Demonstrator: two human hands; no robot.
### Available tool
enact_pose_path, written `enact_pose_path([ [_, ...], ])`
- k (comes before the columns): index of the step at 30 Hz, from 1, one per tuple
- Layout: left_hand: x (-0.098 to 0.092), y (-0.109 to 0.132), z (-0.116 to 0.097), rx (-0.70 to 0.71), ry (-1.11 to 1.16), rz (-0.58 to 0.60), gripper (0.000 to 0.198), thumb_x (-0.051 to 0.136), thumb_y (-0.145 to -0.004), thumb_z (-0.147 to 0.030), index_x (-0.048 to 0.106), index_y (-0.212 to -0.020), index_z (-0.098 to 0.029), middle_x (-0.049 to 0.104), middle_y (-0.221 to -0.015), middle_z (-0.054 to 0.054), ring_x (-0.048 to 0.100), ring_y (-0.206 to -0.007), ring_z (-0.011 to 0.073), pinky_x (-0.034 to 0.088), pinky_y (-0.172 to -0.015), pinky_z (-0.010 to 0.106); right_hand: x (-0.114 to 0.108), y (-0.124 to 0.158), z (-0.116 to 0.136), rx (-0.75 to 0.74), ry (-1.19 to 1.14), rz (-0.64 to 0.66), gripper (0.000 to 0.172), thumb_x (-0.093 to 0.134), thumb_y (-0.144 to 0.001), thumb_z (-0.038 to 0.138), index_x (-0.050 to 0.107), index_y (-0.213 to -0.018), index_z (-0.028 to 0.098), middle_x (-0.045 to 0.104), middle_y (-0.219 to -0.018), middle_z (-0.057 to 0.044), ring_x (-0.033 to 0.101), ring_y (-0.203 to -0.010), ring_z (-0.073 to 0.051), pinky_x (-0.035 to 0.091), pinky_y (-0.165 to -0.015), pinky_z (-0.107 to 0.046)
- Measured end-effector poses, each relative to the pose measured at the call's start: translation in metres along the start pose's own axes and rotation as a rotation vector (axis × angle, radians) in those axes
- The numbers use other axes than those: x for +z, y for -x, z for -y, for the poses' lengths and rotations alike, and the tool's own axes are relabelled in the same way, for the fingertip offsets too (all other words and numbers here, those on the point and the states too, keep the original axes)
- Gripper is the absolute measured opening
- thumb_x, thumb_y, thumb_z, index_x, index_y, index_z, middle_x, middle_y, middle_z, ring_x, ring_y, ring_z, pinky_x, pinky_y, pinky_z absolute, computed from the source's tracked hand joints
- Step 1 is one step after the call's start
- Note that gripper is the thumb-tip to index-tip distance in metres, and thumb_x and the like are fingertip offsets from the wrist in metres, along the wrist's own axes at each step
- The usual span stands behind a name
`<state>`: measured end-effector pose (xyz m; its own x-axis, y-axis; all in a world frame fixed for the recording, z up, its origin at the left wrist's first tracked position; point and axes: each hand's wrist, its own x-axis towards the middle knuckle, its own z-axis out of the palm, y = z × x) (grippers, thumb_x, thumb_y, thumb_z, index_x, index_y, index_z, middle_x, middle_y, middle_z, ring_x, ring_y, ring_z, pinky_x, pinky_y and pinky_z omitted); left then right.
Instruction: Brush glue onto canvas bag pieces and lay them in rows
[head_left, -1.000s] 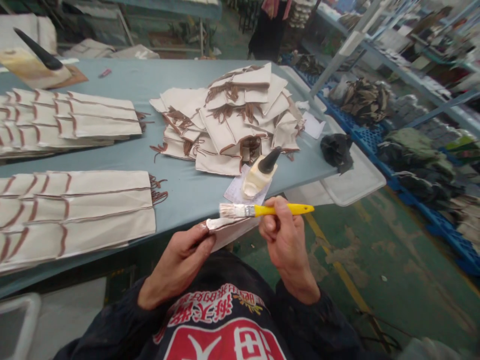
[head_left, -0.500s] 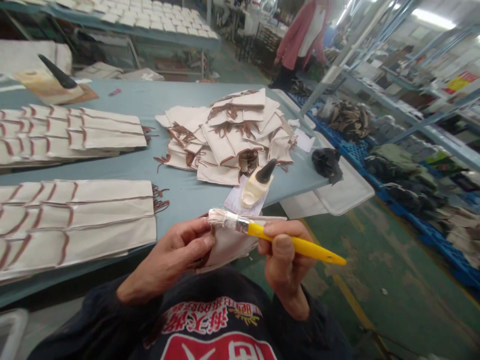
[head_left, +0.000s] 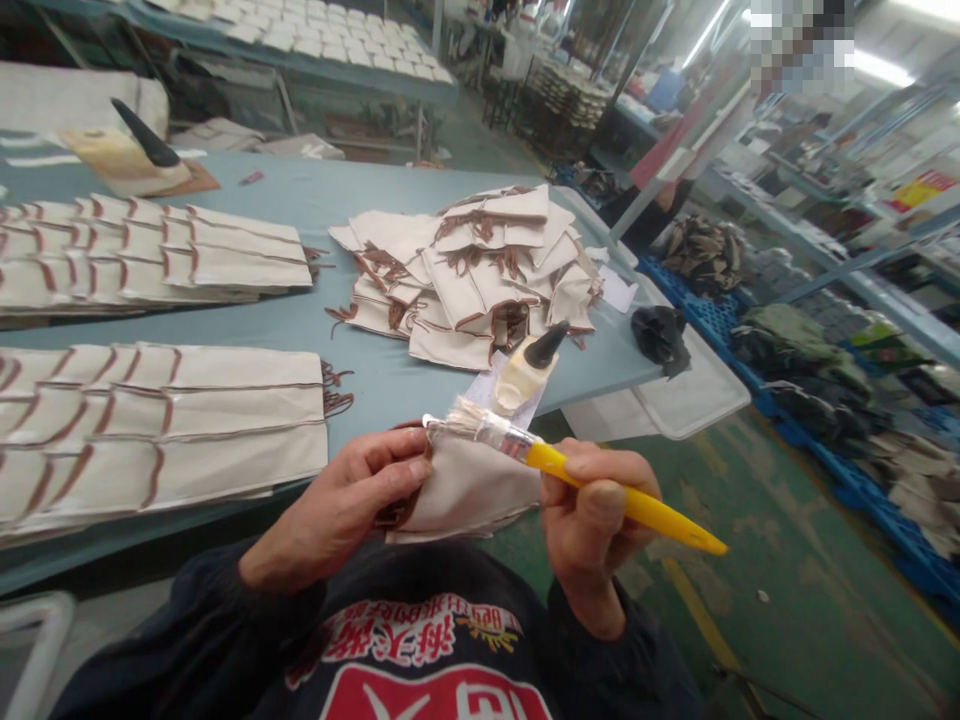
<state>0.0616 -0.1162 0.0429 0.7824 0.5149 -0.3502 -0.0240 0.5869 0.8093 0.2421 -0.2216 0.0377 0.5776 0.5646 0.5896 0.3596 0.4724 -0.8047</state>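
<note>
Between the thumb and fingers of my left hand (head_left: 360, 490) is the brown-trimmed edge of a cream fabric piece (head_left: 472, 480), held in front of my chest. My right hand (head_left: 600, 510) grips the yellow handle of a paintbrush (head_left: 637, 500). Its pale bristles point left, above the fabric's upper edge and just right of my left fingertips. A white blob sits on the fabric's corner by those fingertips. Just beyond the brush, a cream plastic bottle with a black conical nozzle (head_left: 529, 370) lies on a sheet of paper at the table edge.
A loose heap of cream pieces with brown trim (head_left: 472, 260) lies on the blue-grey table (head_left: 292, 320). Overlapping rows of such pieces (head_left: 247, 400) lie at left. Another black-nozzled bottle (head_left: 135, 150) is farther back. A black crumpled bag (head_left: 660, 335) rests at the right corner.
The brush has moved right, away from my left fingertips, uncovering the white blob on the fabric's corner. My left hand keeps its hold. A person in the background has moved right, behind the metal post.
</note>
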Motion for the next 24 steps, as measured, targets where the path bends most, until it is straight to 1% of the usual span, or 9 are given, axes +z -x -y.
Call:
enact_pose_path([
  [5,-0.001,0.003,-0.002,-0.004,0.006,-0.030,0.041,0.090,-0.080,-0.051,0.076,-0.091,-0.014,0.050,-0.062,-0.005,0.033,-0.051,0.0050,0.025,-0.046,0.015,0.008,0.009,0.004,-0.043,0.054,0.158,0.019,0.057,-0.108,0.038,0.068,-0.098,0.025,0.056,-0.063,0.006,0.055,-0.052,-0.012,0.048,-0.053,-0.029],
  [6,-0.001,0.004,-0.003,-0.008,0.025,-0.033,0.042,0.091,-0.078,-0.051,0.077,-0.092,-0.014,0.051,-0.062,-0.005,0.034,-0.052,0.0049,0.025,-0.046,0.015,0.009,0.009,0.004,-0.052,0.055,0.145,0.020,0.057,-0.108,0.039,0.068,-0.098,0.025,0.057,-0.064,0.006,0.056,-0.053,-0.012,0.049,-0.054,-0.029],
  [8,-0.001,0.005,-0.005,-0.027,0.061,-0.016,0.043,0.094,-0.075,-0.051,0.078,-0.092,-0.015,0.054,-0.066,-0.004,0.038,-0.053,0.0049,0.028,-0.046,0.014,0.011,0.006,0.003,-0.086,0.087,0.038,0.025,0.055,-0.109,0.043,0.065,-0.096,0.025,0.058,-0.065,0.006,0.057,-0.055,-0.013,0.051,-0.057,-0.030],
  [11,-0.001,0.007,-0.006,-0.059,0.068,0.029,0.043,0.094,-0.075,-0.049,0.081,-0.097,-0.015,0.058,-0.070,-0.002,0.041,-0.055,0.0051,0.031,-0.048,0.014,0.010,-0.001,-0.001,-0.194,0.325,-0.051,0.021,0.054,-0.109,0.039,0.066,-0.100,0.024,0.066,-0.072,0.004,0.065,-0.063,-0.014,0.057,-0.065,-0.031],
  [14,-0.002,0.007,-0.006,-0.052,0.024,0.063,0.041,0.092,-0.078,-0.049,0.082,-0.099,-0.015,0.050,-0.064,-0.005,0.031,-0.051,0.0041,0.024,-0.045,0.014,0.011,-0.006,-0.007,-0.273,0.553,0.064,0.016,0.054,-0.109,0.030,0.068,-0.110,0.023,0.076,-0.086,-0.001,0.075,-0.078,-0.016,0.062,-0.074,-0.031],
  [17,-0.004,0.006,-0.010,-0.037,-0.042,0.109,0.042,0.088,-0.081,-0.052,0.083,-0.102,-0.015,0.047,-0.063,-0.006,0.028,-0.050,0.0051,0.023,-0.044,0.016,0.015,-0.005,-0.009,-0.291,0.613,0.161,0.015,0.054,-0.108,0.028,0.068,-0.109,0.022,0.078,-0.090,-0.002,0.077,-0.079,-0.016,0.063,-0.073,-0.028],
  [19,-0.008,0.006,-0.015,-0.001,-0.121,0.112,0.041,0.083,-0.086,-0.052,0.084,-0.106,-0.017,0.058,-0.070,-0.002,0.040,-0.055,0.0078,0.032,-0.048,0.016,0.015,-0.004,-0.007,-0.271,0.643,0.116,0.016,0.054,-0.108,0.028,0.069,-0.106,0.022,0.078,-0.089,-0.002,0.076,-0.077,-0.015,0.062,-0.072,-0.026],
  [22,-0.019,0.006,-0.019,0.073,-0.306,0.133,0.039,0.071,-0.096,-0.053,0.084,-0.110,-0.019,0.075,-0.096,0.006,0.063,-0.083,0.0181,0.051,-0.072,0.022,0.006,-0.007,-0.001,-0.182,0.700,-0.050,0.018,0.057,-0.107,0.032,0.071,-0.105,0.022,0.076,-0.090,-0.002,0.075,-0.079,-0.016,0.061,-0.074,-0.028],
  [24,-0.025,0.005,-0.015,0.081,-0.420,0.201,0.037,0.070,-0.096,-0.051,0.084,-0.108,-0.019,0.078,-0.102,0.007,0.067,-0.095,0.0241,0.053,-0.081,0.027,-0.005,-0.010,0.003,-0.104,0.716,-0.123,0.020,0.059,-0.106,0.035,0.072,-0.104,0.021,0.075,-0.090,-0.002,0.073,-0.079,-0.016,0.060,-0.073,-0.029],
])
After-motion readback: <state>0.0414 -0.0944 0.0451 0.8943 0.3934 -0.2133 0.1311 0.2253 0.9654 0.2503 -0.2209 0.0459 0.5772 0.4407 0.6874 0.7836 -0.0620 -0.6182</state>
